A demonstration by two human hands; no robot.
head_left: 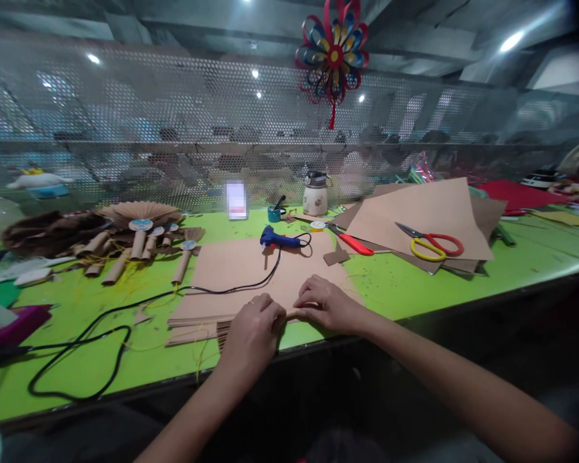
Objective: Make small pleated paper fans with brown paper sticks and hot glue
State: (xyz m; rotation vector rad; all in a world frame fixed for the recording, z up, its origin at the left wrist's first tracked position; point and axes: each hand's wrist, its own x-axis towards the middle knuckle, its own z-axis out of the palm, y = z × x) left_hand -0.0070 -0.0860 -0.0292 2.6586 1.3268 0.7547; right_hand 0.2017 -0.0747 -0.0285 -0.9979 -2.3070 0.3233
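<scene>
Low at the front edge of the green table, my left hand [257,326] is closed around a stack of pleated brown paper [222,334], whose ridged end sticks out at the left of the hand. My right hand [329,305] pinches the paper's narrow edge just to the right, fingertips close to the left hand's. Much of the folded paper is hidden by my fingers. Flat brown paper sheets [226,263] lie under and behind both hands. On them rests a blue glue gun [282,239] with a black cord [222,290] running left.
Finished paper fans with rolled handles [139,241] lie at the left near a purple power strip [19,328]. Scissors [429,244], a red-handled cutter [354,243] and more brown sheets [415,212] lie right. A bottle [315,194], tape [274,213] and phone [236,199] stand along the back.
</scene>
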